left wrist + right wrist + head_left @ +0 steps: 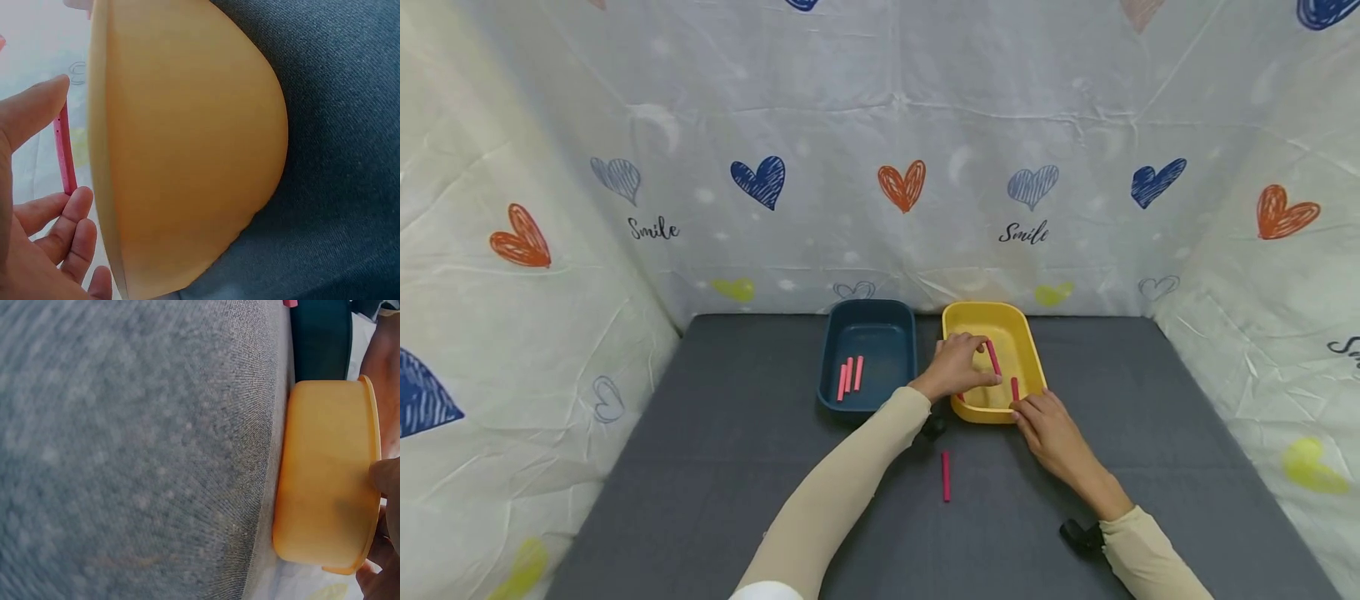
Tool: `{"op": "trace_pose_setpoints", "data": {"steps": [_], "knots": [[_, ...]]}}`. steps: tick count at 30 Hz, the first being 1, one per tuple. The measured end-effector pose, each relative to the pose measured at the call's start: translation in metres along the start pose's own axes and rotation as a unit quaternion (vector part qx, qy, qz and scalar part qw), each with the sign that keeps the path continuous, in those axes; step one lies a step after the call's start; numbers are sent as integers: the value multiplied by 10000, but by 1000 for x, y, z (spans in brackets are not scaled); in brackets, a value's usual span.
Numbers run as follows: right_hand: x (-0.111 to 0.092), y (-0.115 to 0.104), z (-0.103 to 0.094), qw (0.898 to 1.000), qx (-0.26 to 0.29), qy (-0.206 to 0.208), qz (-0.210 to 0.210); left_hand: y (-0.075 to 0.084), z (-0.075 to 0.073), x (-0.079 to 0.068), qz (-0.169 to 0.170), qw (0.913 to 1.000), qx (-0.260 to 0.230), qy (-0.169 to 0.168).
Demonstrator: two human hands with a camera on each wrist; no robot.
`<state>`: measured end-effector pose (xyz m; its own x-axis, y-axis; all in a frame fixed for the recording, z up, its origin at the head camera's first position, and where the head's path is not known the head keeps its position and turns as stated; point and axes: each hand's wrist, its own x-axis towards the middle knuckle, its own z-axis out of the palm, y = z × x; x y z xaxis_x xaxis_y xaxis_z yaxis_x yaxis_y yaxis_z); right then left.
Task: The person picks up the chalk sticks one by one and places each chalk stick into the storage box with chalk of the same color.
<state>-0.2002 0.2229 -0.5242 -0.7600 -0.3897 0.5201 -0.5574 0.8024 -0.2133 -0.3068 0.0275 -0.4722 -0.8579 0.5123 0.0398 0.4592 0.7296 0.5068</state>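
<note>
My left hand point(958, 365) is over the yellow tray point(1032, 354) and pinches a thin dark pink stick point(993, 357) between thumb and fingertips. In the left wrist view the stick point(64, 150) shows small dark dots, held at both ends. At the tray's near right corner my right hand point(1056, 433) grips the rim, its thumb against the outer wall in the right wrist view. Another dark pink stick point(1015, 388) shows just beyond the right fingertips; whether they touch it I cannot tell. A bit of dark pink shows under the left hand.
To the left stands a dark blue tray point(891, 342) with several lighter pink sticks point(850, 375). One dark pink stick point(946, 477) lies on the grey cloth point(760, 433) in front of the trays. A patterned curtain point(842, 233) hangs behind and at both sides.
</note>
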Motion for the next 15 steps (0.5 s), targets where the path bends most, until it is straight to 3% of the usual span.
{"op": "trace_pose_setpoints", "data": {"steps": [6,15], "knots": [[1,1,1,10000,-7,59,-38,6,3,6,-87,10000,15,-26],[0,1,0,10000,-21,-12,37,13,11,9,-240,9978,599,-128]]}}
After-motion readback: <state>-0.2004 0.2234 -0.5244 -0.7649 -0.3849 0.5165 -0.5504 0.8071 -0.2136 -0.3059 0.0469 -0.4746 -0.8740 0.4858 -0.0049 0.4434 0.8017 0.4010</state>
